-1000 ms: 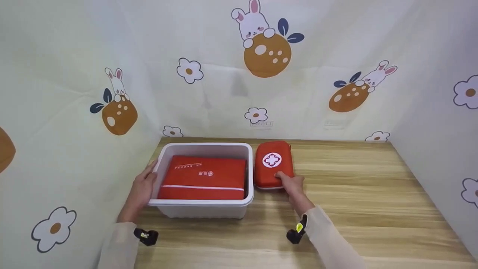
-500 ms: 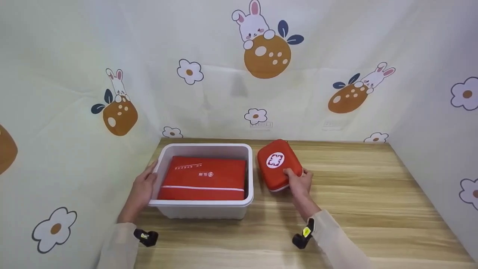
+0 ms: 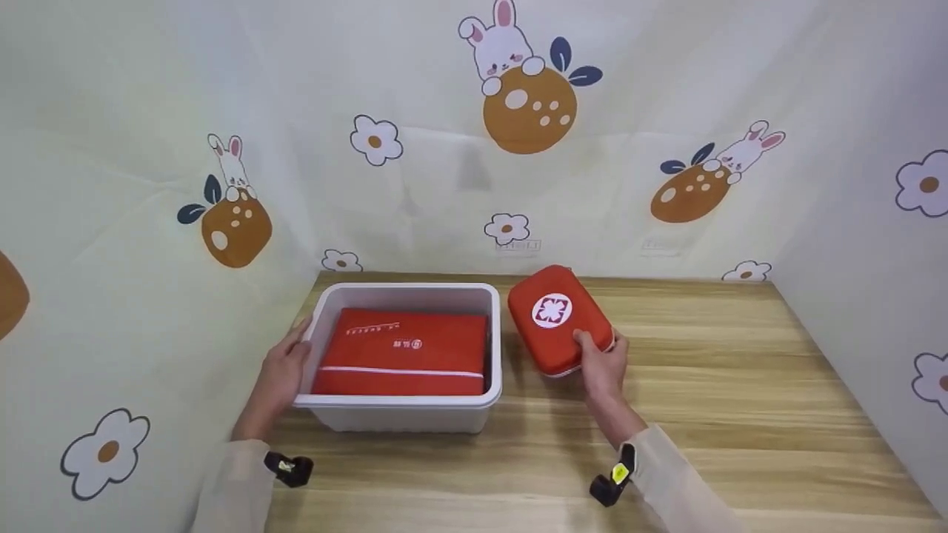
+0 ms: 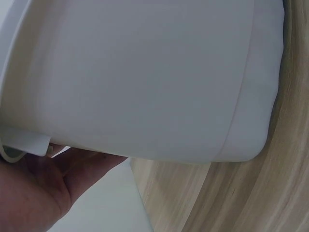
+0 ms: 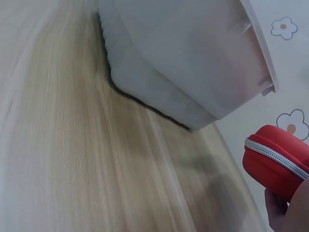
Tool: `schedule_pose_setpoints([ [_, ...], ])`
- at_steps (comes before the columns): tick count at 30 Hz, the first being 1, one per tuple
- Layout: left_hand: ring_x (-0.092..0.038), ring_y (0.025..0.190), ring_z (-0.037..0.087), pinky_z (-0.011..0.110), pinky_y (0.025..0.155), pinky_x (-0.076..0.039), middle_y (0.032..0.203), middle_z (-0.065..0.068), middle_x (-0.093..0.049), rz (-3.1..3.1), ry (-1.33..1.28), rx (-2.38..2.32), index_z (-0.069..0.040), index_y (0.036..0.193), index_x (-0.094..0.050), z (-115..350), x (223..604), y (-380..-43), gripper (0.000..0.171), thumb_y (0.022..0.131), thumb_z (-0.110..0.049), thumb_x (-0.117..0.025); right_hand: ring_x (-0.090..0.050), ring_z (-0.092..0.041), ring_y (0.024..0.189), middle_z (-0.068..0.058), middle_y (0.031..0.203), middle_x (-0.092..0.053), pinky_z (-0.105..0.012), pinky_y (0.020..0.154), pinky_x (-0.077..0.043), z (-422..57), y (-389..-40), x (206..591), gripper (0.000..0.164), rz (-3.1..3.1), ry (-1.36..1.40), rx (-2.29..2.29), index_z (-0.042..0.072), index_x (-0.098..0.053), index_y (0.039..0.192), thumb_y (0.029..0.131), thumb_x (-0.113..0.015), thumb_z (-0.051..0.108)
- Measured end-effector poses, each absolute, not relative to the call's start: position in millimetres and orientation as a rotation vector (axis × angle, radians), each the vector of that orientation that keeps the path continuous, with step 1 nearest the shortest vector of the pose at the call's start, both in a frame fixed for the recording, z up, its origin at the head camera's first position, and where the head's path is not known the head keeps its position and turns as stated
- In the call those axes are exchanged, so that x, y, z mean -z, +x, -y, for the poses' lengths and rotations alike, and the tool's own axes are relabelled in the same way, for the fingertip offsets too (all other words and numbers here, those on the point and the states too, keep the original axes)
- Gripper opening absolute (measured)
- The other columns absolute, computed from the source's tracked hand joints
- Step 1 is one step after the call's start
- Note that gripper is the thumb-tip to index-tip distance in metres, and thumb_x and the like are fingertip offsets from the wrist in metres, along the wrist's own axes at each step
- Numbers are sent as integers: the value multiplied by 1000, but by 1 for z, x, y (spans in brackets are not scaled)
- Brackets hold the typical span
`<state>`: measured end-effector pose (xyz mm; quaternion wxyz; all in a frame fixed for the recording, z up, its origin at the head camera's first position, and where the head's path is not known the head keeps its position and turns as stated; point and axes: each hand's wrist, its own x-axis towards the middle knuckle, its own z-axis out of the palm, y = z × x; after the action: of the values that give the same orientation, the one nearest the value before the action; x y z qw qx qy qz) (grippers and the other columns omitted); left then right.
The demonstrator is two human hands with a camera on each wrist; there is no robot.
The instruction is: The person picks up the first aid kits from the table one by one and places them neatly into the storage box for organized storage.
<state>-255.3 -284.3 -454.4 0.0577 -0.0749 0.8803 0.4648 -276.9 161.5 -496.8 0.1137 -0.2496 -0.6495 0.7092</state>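
A red zipped first-aid case (image 3: 554, 314) with a white cross badge is up off the table in the head view, tilted, right of the bin. My right hand (image 3: 603, 363) holds its lower right corner, thumb on top and fingers beneath. Its silver zipper (image 5: 275, 155) shows in the right wrist view. My left hand (image 3: 283, 370) touches the left side of the white plastic bin (image 3: 400, 401), thumb by the rim and fingers along the outer wall. In the left wrist view that hand's fingertips are hidden behind the bin. A large flat red pouch (image 3: 404, 355) lies inside the bin.
The bin stands on a wood-grain table (image 3: 711, 414), near its left side. Pale curtains (image 3: 429, 200) printed with rabbits and flowers rise behind and on both sides. Black wrist cameras (image 3: 289, 468) sit on both forearms.
My right hand has lifted the first-aid case from the table, turned it and moved it slightly right. The left hand, bin and pouch have stayed put.
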Motion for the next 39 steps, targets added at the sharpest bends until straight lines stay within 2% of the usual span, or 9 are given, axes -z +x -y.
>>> schedule_pose_setpoints([
  [5, -4, 158, 36, 59, 126, -10, 170, 13, -9, -2686, -214, -1424, -27, 162, -15, 286, 455, -255, 54, 109, -26, -24, -55, -30, 123, -22, 143, -46, -38, 111, -45, -162, -273, 485, 67, 1832, -671, -2062, 0, -27, 144, 92, -66, 17],
  [12, -4, 158, 37, 60, 126, -9, 170, 12, -8, -2677, -235, -1415, -28, 162, -13, 286, 456, -254, 54, 109, -28, -23, -55, -30, 125, -24, 144, -45, -39, 112, -47, -163, -268, 463, 67, 1799, -582, -2070, 0, -24, 141, 92, -67, 16],
  [27, -4, 158, 36, 62, 125, -10, 170, 10, -7, -2655, -252, -1419, -31, 162, -11, 286, 455, -253, 53, 109, -31, -22, -51, -26, 128, -17, 145, -43, -39, 113, -46, -153, -258, 434, 60, 1864, -464, -2028, 3, -30, 140, 94, -66, 20],
  [39, -3, 158, 36, 61, 126, -10, 170, 11, -7, -2669, -248, -1394, -29, 162, -11, 283, 454, -255, 54, 109, -31, -21, -59, -24, 117, -13, 136, -53, -19, 90, -55, -129, -253, 420, 51, 1859, -387, -2162, 4, -41, 136, 94, -66, 22],
])
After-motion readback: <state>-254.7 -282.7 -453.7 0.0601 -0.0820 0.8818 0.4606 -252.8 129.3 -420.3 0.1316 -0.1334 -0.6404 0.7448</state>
